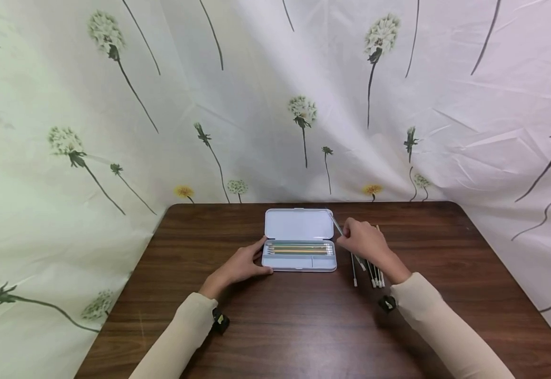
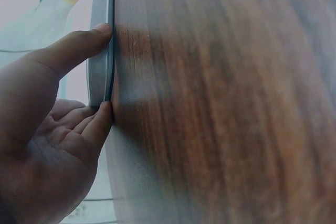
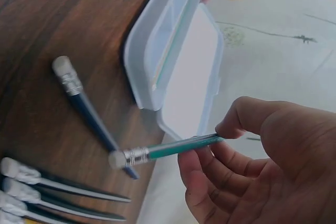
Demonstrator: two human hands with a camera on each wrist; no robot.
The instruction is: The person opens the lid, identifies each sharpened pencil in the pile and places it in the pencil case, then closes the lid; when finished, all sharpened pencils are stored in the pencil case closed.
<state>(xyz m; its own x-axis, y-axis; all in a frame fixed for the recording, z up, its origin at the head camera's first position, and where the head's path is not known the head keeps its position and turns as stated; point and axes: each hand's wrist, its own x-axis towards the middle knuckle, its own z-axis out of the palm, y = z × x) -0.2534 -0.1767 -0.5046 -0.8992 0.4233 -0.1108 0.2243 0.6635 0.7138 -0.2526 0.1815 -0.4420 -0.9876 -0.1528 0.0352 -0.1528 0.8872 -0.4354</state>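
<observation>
A pale pencil case point(image 1: 287, 262) lies on the table with its lid point(image 1: 299, 223) swung back. Several pencils point(image 1: 299, 249) lie lengthwise in its rear compartment. My left hand point(image 1: 239, 264) grips the case's left front corner; in the left wrist view the thumb presses the front side and the fingers touch the end. To the right of the case, my right hand point(image 1: 365, 242) pinches a green pencil point(image 3: 181, 146) between thumb and fingers, its white eraser end pointing away from the palm. The pencil is tilted, apart from the case.
Beneath and beside the right hand, several loose pencils point(image 1: 378, 278) lie on the brown wooden table point(image 1: 294, 326). A dark blue pencil point(image 3: 90, 116) lies between them and the case. A flower-printed cloth point(image 1: 256, 105) hangs behind the table.
</observation>
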